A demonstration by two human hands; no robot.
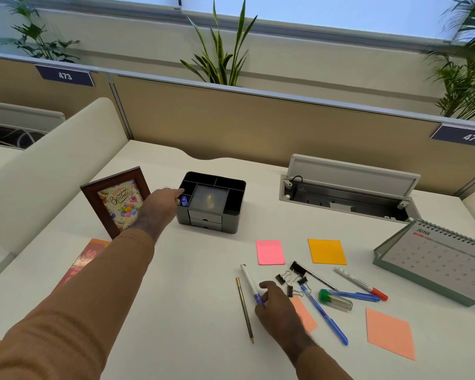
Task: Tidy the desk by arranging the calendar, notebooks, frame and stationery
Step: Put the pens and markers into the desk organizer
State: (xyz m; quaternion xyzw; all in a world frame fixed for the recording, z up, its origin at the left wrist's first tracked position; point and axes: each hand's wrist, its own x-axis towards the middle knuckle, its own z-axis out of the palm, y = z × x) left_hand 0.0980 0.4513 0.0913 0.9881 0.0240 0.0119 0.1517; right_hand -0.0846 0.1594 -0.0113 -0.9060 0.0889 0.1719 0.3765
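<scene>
Two hands work at once: the left hand [159, 205] reaches the organizer [211, 201], fingers loosely spread beside a blue USB stick [184, 201] in its side slot; right hand [276, 305] fingers pinch the white pen [249, 281], probably headed there too.

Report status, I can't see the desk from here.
Left hand dropping blue USB stick into organizer. Right hand on white pen. Nothing in the way.
</scene>
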